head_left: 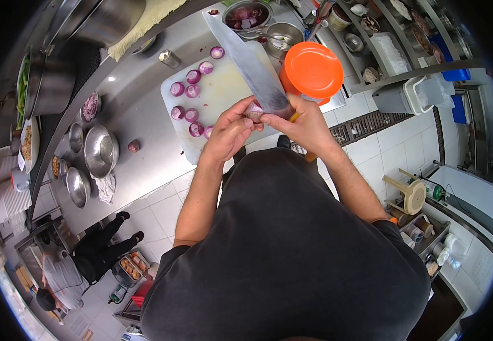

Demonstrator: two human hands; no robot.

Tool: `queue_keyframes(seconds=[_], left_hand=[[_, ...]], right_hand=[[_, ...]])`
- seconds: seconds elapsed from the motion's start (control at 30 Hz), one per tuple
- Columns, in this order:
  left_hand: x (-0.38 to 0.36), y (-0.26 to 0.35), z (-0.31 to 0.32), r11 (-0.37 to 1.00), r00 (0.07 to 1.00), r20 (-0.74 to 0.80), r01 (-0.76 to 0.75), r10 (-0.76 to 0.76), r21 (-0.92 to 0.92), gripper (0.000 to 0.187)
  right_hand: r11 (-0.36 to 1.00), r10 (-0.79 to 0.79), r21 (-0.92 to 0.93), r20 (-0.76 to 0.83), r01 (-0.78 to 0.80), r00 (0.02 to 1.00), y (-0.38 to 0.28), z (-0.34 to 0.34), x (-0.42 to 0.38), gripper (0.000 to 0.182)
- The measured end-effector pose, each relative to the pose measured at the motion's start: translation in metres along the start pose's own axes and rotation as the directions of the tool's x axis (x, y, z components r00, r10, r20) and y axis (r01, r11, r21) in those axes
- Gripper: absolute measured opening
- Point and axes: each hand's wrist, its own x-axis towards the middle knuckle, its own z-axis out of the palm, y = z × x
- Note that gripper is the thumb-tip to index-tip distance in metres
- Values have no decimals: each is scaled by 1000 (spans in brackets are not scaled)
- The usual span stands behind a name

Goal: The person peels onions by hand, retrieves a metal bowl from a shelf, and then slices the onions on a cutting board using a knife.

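Observation:
My left hand (230, 132) is closed around a red onion (254, 112), its fingertips on the onion's sides. In my right hand (305, 126) is a large kitchen knife (246, 63), gripped near the handle, with the broad blade pointing up and away to the left. The blade's heel and my right thumb are right at the onion. Beneath lies a white cutting board (229, 77). Several trimmed red onions (193, 91) rest along its left side. My fingers partly hide the held onion and the knife handle.
An orange container (313, 69) stands right of the board. Behind are a bowl of red onions (246, 16) and a metal pot (282, 38). Metal bowls (101, 150) and a loose onion (134, 145) sit on the steel counter (150, 122). Another person (87, 261) is at lower left.

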Motion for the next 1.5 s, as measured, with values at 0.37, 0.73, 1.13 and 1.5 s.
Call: queue_keyframes(seconds=[0.37,0.73,1.13,1.5], left_hand=[[-4,-3,-6,999,997,75,-18,20,-27,58],[0,0,4,999,999,-36,1,0,44,54],[8,-8,18,1000,981,-196,10,-5,24,46],[3,-1,13,983,990,-126,40,-63,-178,51]], right_hand=[[988,53,144,72,-63,996,3,-2,-3,31],[977,-162,121,-120,176,980,10,8,-3,24],[930,-354,-163,-167,329,920,13,10,-3,36],[964,-247,-145,-182,222,952,18,3,-2,58]])
